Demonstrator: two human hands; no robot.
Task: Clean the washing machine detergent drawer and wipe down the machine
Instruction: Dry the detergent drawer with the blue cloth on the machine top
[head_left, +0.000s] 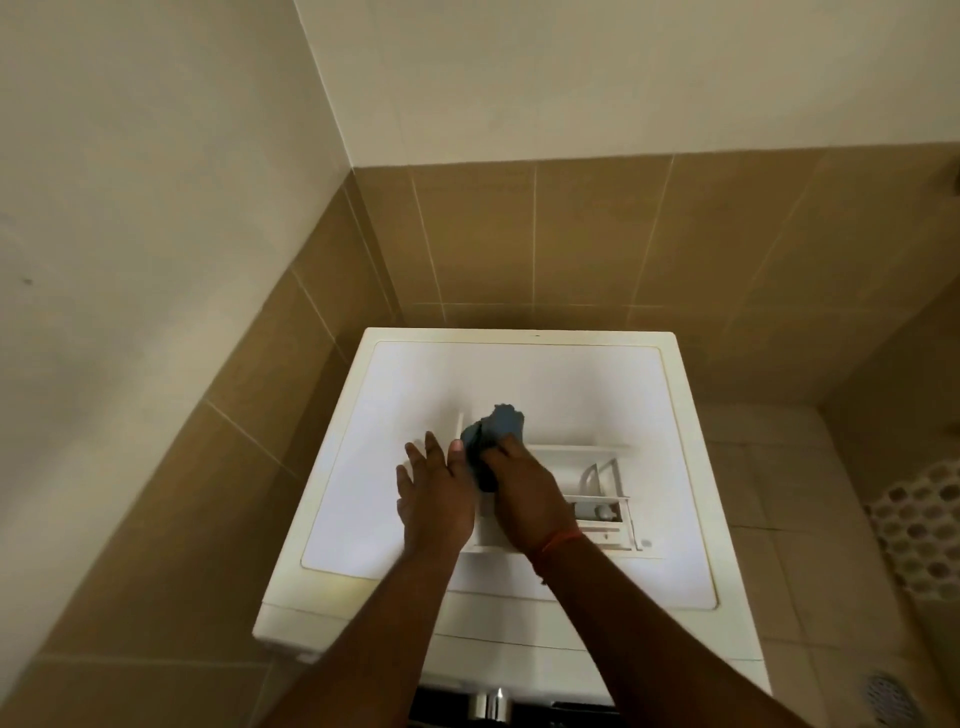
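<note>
The white detergent drawer (592, 493) lies on the flat top of the white washing machine (571, 374), with its compartments facing up. My right hand (530, 499) grips a bunched blue-grey cloth (493, 431) and presses it into the drawer's left end. My left hand (434, 493) rests with straight fingers against the drawer's left side, thumb touching the cloth. The left part of the drawer is hidden under both hands.
The machine stands in a corner with brown tiled walls (571, 239) behind and to the left. A tiled ledge and floor lie to the right, with a floor drain (885, 699) and a white perforated mat (919, 535). A chrome knob (491, 704) shows on the machine's front.
</note>
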